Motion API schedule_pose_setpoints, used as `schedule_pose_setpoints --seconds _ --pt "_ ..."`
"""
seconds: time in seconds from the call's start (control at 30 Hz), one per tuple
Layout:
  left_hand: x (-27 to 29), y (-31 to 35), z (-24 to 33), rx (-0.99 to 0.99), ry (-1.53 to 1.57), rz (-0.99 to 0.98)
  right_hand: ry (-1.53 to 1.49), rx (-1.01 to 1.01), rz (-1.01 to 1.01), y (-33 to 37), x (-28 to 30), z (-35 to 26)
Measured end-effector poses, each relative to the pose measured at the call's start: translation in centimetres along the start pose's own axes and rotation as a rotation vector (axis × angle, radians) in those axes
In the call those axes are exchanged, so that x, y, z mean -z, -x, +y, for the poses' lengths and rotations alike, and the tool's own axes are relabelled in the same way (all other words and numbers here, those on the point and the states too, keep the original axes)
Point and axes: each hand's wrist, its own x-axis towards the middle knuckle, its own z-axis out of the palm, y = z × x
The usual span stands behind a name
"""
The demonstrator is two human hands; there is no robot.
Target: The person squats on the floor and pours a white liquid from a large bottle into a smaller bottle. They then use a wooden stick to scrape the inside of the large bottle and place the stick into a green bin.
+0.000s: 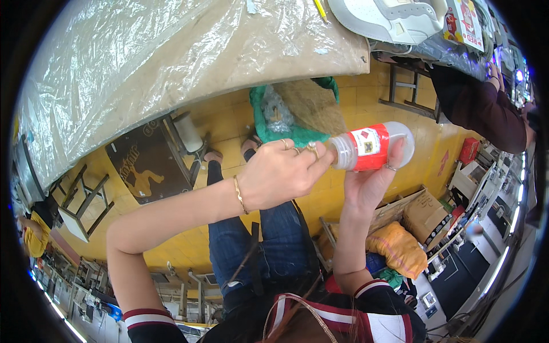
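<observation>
My right hand (369, 186) holds a clear plastic bottle (368, 147) with a red label, tilted on its side with its mouth toward the left. Fingers and thumb of that hand wrap around the bottle's body. My left hand (280, 176), wearing rings and a bracelet, is closed with its fingertips at the bottle's open-looking neck (345, 151). Whatever those fingertips pinch, if anything, is hidden by the hand and the neck. Both hands are in the air in front of the table's near edge.
A plastic-covered table (189, 63) spans the top, bearing a white shoe (394, 20) and a yellow pencil-like stick (320, 10). Below stand a green sack (260, 123) and a dark board (148, 163). A person in dark sleeves (480, 106) is at right, near cardboard boxes (423, 214).
</observation>
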Motion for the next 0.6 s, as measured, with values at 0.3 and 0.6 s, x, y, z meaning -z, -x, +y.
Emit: schedule_pose_setpoints --seconds 0.3,0.6 --pt "0.6 0.1 2.2 0.85 1.329 -0.162 0.055 0.26 0.074 -1.1 1.9 1.9" --pt "1.1 1.2 5.4 1.207 2.382 -0.094 -0.288 0.11 -0.577 -2.4 4.4 0.8"
